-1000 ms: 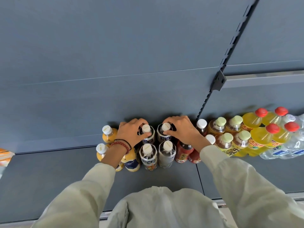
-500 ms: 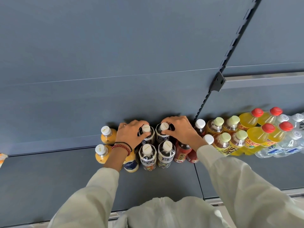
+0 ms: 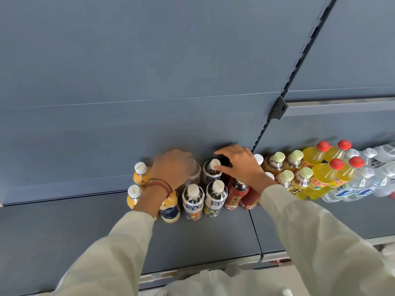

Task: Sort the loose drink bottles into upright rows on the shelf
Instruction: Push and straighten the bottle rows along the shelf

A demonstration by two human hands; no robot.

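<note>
Now L hand (image 3: pixel 171 167) covers, R hand (image 3: pixel 241 165) pinches rear bottles (image 3: pixel 211 178).

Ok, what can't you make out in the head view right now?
Head view only:
Left hand: motion-blurred; whether it grips the back-row bottle beneath is unclear, and it hides that cap.
Dark bottle: far side hidden by the right hand gripping its top.
Red bottle: cap covered by that hand's wrist.
Water bottles: row cut off by the right edge.
Label print: too small to read.
</note>
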